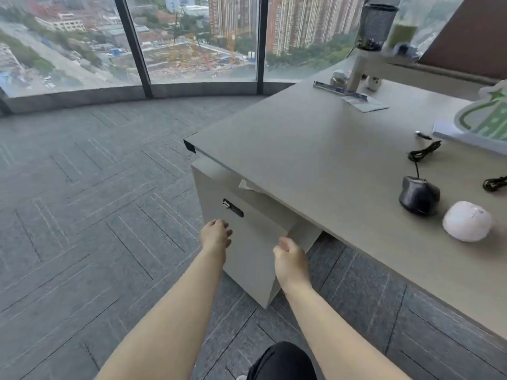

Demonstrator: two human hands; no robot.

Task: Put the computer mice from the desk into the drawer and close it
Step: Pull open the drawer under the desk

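Note:
A black wired mouse (419, 195) and a white mouse (467, 221) lie side by side on the grey desk (315, 149) at the right. Below the desk's left end stands a grey drawer cabinet (247, 242) with a black lock plate (232, 207); its front looks flush, and its inside is hidden. My left hand (216, 233) rests against the cabinet's left front edge, fingers loosely curled, holding nothing. My right hand (290, 257) hovers at the cabinet's right front edge, fingers bent, with nothing in it.
A second black cable (495, 183) lies at the desk's right edge. A green and white pad (482, 119), a ruler with papers (351, 96) and a raised shelf carrying a mesh pen cup (374, 26) sit further back. Grey carpet and tall windows lie to the left.

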